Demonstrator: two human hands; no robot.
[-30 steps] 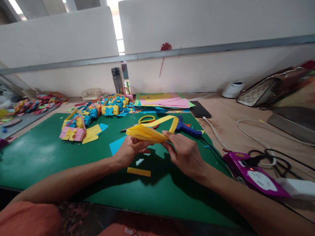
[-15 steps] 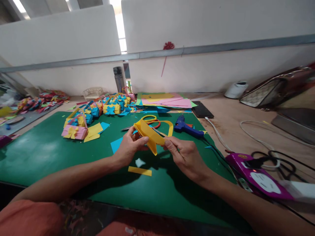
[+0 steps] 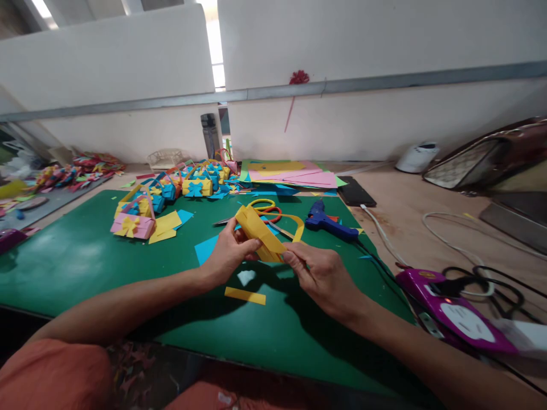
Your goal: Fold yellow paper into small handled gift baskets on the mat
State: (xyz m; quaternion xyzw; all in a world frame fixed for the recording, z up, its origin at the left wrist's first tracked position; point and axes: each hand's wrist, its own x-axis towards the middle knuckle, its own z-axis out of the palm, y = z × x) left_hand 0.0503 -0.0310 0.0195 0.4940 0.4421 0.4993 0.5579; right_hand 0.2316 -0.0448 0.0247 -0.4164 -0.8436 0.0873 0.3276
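Observation:
Between my two hands, above the green mat, is a yellow paper bag with a looped strip handle, tilted down to the right. My left hand grips its left end, thumb on the near side. Its right end is pinched in the fingers of my right hand. Scissors with yellow and red handles lie partly hidden behind the bag. A blue paper piece rests beside my left hand. Below the bag lie a yellow paper strip and a small pale scrap.
A blue glue gun lies behind my right hand, its cord running toward a purple power strip. Finished paper bags stand at the left rear. Stacked coloured sheets, a phone and a bottle are at the back.
The yellow bag's flap, which hung open and pointed downward, now lies folded against the body. Both hands keep their hold at the two ends. The view has shifted slightly.

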